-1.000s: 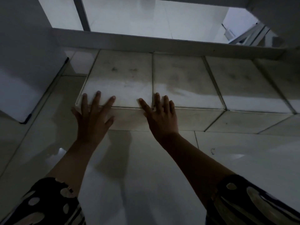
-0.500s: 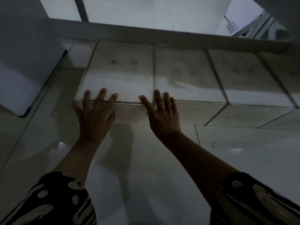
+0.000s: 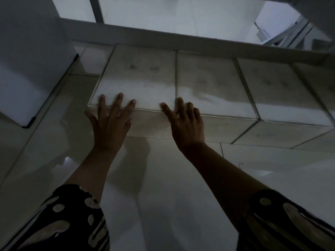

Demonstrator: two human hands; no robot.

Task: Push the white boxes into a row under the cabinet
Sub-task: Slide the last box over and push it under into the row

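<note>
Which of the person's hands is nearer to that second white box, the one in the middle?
Right. The right hand sits at the seam between the leftmost box and the second white box, fingers reaching over its near edge. The left hand presses the leftmost box, farther away.

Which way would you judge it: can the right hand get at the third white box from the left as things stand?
Probably yes. The right hand rests at the seam of the first two boxes, and the third white box lies just beyond, with nothing visible between.

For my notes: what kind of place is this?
Probably an indoor room, maybe a storeroom or kitchen. It has a glossy tiled floor, a row of flat white boxes pushed under a white cabinet, and another white unit at left.
</note>
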